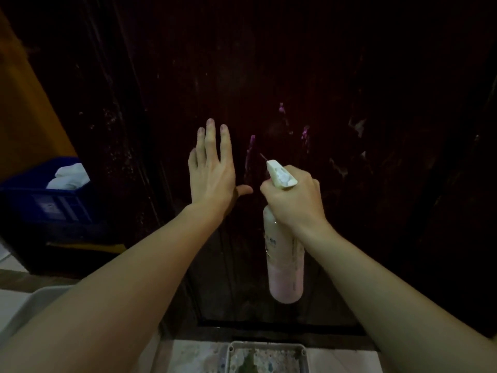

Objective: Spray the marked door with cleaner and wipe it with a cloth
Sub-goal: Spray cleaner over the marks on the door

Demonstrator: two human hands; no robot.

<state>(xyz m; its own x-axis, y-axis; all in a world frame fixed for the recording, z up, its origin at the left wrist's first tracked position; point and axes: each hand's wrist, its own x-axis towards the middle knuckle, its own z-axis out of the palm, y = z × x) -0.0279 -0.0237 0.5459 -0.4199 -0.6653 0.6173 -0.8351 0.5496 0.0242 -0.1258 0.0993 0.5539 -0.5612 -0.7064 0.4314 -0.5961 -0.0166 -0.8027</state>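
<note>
Head view: right hand (293,199) is clamped on the spray bottle (285,254), its nozzle aimed at the pink marks (251,146) on the dark door (269,63), while the left hand (211,168), fingers spread, lies flat just left of them. Spray may wet that hand, and runs may drip before the cloths (70,173) in the blue bin (40,208), far left, can be reached.

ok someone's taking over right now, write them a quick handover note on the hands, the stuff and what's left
Left hand: open, flat against the dark door, holding nothing.
Right hand: shut on the spray bottle, nozzle aimed at the door.
Pink marks show on the door beside the nozzle.
White cloths sit in the blue bin on the left, not picked up.
Done: bottle is up at the marked spot; whether any spray has landed is hard to tell.
Left: spray the marks, fetch a cloth, wipe the door.
</note>
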